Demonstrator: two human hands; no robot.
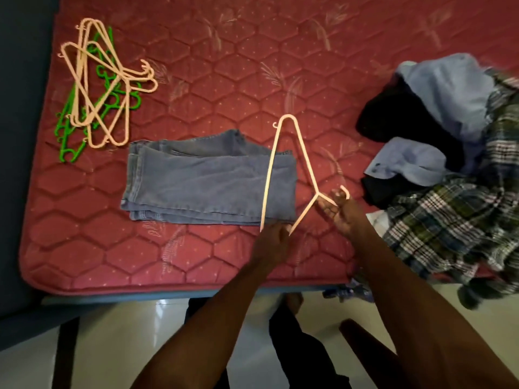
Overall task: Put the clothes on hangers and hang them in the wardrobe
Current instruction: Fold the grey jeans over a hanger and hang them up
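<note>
Both hands grip a peach hanger (283,167) over folded jeans (207,181) on the bed (224,66): left hand (273,237) at its lower corner, right hand (337,209) apparently around the hook. Threaded carelessly, the folded layers could slip apart or snag the bar.

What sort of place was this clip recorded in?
Most likely a bedroom: a bare red quilted mattress on a tiled floor, with folded jeans, a heap of clothes and spare plastic hangers on it.
</note>
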